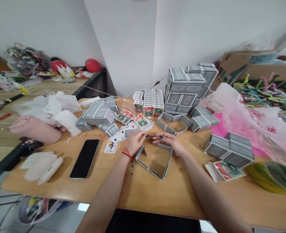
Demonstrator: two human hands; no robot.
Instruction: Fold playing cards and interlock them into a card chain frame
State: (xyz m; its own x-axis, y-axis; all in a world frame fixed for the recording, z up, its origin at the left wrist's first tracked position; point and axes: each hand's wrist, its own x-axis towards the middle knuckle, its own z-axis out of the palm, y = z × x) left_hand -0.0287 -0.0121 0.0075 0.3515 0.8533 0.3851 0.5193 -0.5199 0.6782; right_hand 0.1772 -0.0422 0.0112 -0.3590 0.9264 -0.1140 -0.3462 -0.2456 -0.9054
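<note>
My left hand (136, 142) and my right hand (169, 141) meet in the middle of the table. Their fingertips pinch a thin playing card (152, 136), seen almost edge-on. Just below them stands an open-topped frame of folded cards (148, 169), with my right wrist beside its right wall. Behind my left hand lie loose playing cards (120, 136), with a joker (111, 146) nearest me. A second open card frame (166, 126) stands beyond my right hand. Farther back rises a tall stack of grey-patterned card blocks (181, 85).
Card boxes (148, 105) stand in rows at the back. More card blocks sit left (99, 113) and right (230, 149). A phone (85, 158), a white case (51, 170), a pink roll (36, 129), green-yellow tape (259, 178) and a pink plastic bag (249, 119) lie around.
</note>
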